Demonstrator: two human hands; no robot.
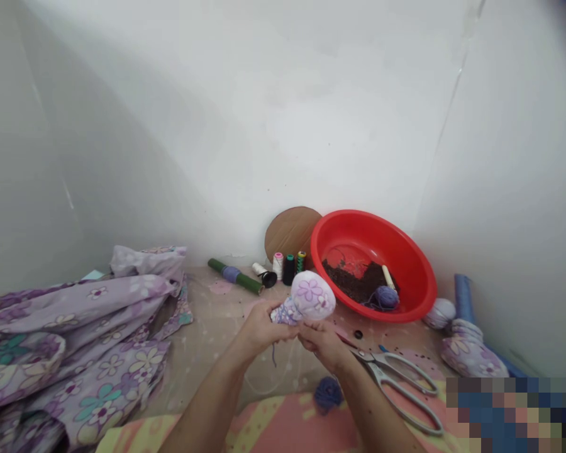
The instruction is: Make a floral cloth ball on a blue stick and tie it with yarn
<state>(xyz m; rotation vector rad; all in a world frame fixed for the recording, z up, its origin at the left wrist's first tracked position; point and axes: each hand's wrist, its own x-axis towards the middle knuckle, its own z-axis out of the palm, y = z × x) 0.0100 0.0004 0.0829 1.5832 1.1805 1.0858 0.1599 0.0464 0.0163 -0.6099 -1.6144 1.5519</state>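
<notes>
My left hand (264, 329) is closed around the neck of a stuffed bundle of white floral cloth (314, 296). Purple yarn (287, 311) winds about that neck, and a loose strand dangles below. The rounded head of the bundle points away to the right. My right hand (321, 343) is closed too, its fingertips pinched together just under the bundle; what they grip is hidden. Below, near my right wrist, lies a ball of purple yarn (327, 395). Large scissors (391, 374) rest to the right of my right forearm, blades partly behind it.
Crumpled floral fabric (113, 352) covers the left side. At the back are a green stick wrapped with yarn (236, 277), several thread spools (289, 270), a cardboard disc (290, 233) and a tilted red basin (419, 277) holding dark material. A second cloth bundle (471, 352) lies at right.
</notes>
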